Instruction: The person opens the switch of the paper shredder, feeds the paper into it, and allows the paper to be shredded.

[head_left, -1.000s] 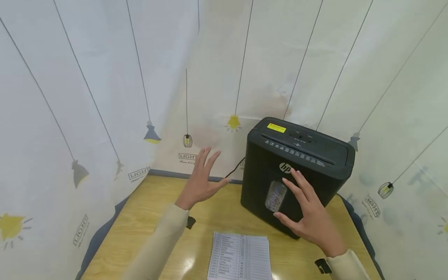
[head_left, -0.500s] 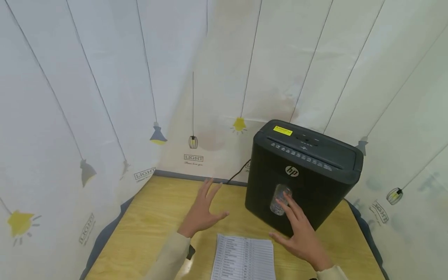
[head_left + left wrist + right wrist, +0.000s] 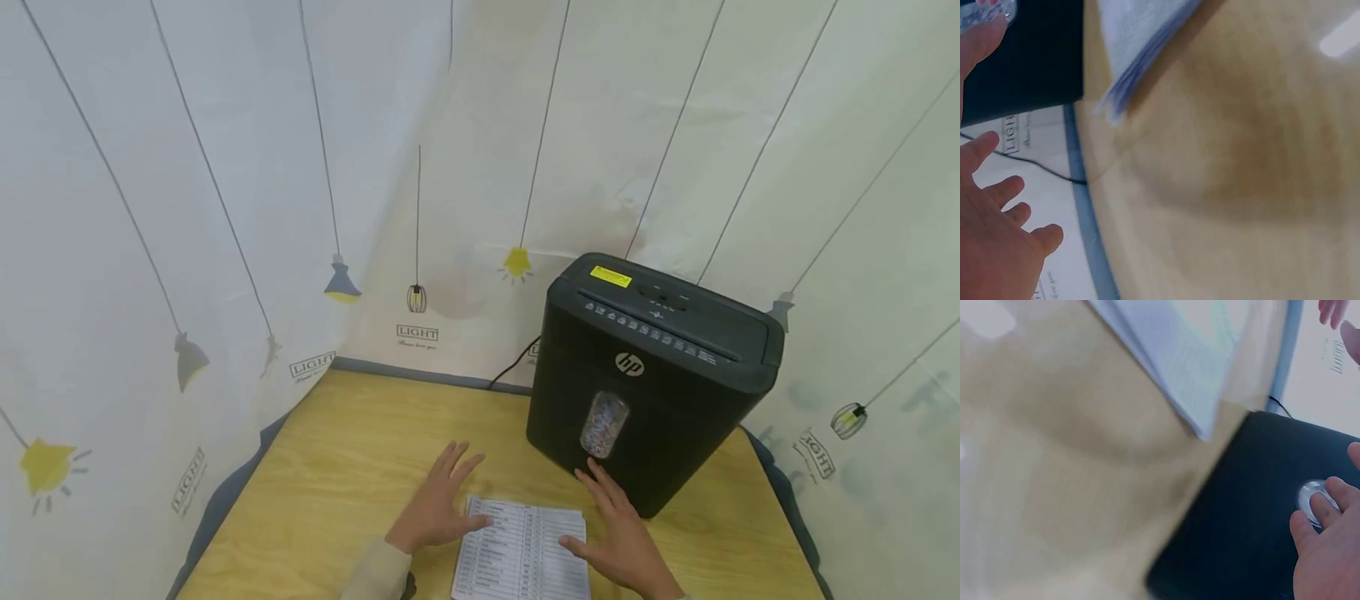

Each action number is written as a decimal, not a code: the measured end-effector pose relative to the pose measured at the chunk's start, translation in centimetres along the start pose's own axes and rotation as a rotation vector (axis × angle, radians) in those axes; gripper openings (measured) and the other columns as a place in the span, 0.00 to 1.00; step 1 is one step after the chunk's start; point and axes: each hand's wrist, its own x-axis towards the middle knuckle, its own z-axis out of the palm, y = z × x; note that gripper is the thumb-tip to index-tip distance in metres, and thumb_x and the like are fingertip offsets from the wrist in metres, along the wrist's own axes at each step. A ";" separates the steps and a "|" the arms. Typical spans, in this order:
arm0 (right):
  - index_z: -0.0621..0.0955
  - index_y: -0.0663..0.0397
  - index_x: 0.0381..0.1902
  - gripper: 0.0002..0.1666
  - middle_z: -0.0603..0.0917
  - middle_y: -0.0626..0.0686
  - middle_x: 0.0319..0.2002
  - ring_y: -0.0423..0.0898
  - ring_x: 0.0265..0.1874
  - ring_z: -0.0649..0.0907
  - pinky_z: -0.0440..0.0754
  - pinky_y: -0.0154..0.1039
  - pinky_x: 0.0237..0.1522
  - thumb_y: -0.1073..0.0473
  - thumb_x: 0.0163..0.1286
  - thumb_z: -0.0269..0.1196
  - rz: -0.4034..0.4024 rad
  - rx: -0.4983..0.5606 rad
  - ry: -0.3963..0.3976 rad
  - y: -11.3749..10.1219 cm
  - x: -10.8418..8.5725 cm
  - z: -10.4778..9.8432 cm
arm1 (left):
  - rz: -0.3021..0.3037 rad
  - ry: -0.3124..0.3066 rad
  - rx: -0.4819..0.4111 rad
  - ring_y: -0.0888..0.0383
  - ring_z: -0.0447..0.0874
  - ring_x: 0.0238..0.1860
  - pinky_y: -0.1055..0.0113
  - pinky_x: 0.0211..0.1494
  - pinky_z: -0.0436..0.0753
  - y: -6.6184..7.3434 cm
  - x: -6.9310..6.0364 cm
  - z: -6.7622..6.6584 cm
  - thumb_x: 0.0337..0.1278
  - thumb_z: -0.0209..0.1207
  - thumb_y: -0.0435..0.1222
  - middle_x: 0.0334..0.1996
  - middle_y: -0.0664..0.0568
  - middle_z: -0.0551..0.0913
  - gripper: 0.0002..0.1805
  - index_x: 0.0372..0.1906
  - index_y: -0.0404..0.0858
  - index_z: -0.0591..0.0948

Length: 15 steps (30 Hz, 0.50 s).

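Note:
A stack of printed paper sheets [image 3: 521,554] lies at the front of the wooden table, its layered edge visible in the left wrist view. My left hand [image 3: 438,508] hovers at the stack's left side, fingers spread and thumb reaching over the paper. On the other side, my right hand [image 3: 618,537] is held with fingers extended and thumb close to the stack's right edge. Neither hand grips anything. Behind the right hand stands a black HP paper shredder [image 3: 675,417], upright, with paper bits showing through its small clear window [image 3: 604,425].
The wooden table [image 3: 322,467] meets walls covered in white lamp-print paper [image 3: 480,167]. A black cord [image 3: 513,364] runs from behind the shredder to the table's back edge. The shredder takes up the table's right back part.
Both hands have come down and toward me, from in front of the shredder to either side of the paper stack. The view has shifted slightly. Shredder and paper stay in place.

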 end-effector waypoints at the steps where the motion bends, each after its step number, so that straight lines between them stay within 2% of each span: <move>1: 0.60 0.33 0.81 0.59 0.55 0.54 0.83 0.66 0.77 0.64 0.75 0.71 0.61 0.33 0.57 0.75 0.009 0.000 -0.012 0.1 -0.2 0.5 | 0.008 -0.022 0.000 0.36 0.46 0.83 0.31 0.74 0.64 0.0 -0.2 0.3 0.48 0.73 0.60 0.82 0.43 0.53 0.54 0.80 0.50 0.62; 6: 0.66 0.48 0.78 0.61 0.61 0.59 0.80 0.65 0.75 0.68 0.74 0.69 0.64 0.32 0.53 0.77 -0.003 -0.035 -0.029 0.9 -1.3 3.0 | 0.060 -0.155 0.025 0.38 0.47 0.83 0.34 0.78 0.59 0.0 -1.2 1.6 0.45 0.75 0.61 0.82 0.41 0.55 0.54 0.78 0.49 0.65; 9: 0.70 0.53 0.75 0.61 0.66 0.63 0.77 0.65 0.73 0.71 0.76 0.68 0.63 0.31 0.50 0.78 -0.027 -0.046 -0.022 1.4 -1.9 4.1 | 0.085 -0.210 0.023 0.36 0.49 0.82 0.32 0.78 0.58 0.2 -1.9 2.3 0.44 0.76 0.60 0.81 0.41 0.57 0.53 0.77 0.48 0.67; 11: 0.71 0.54 0.74 0.61 0.69 0.63 0.75 0.66 0.71 0.72 0.76 0.67 0.62 0.29 0.49 0.77 -0.028 -0.048 -0.031 1.7 -2.1 4.7 | 0.096 -0.223 0.032 0.36 0.51 0.81 0.32 0.77 0.58 0.4 -2.3 2.6 0.43 0.76 0.59 0.80 0.40 0.59 0.53 0.75 0.47 0.68; 15: 0.71 0.54 0.73 0.63 0.70 0.63 0.74 0.65 0.71 0.72 0.75 0.65 0.66 0.25 0.48 0.75 0.001 -0.071 -0.092 1.9 -2.4 5.5 | 0.104 -0.207 0.096 0.35 0.55 0.80 0.34 0.77 0.62 0.8 -3.2 3.3 0.41 0.75 0.62 0.79 0.40 0.62 0.54 0.75 0.44 0.70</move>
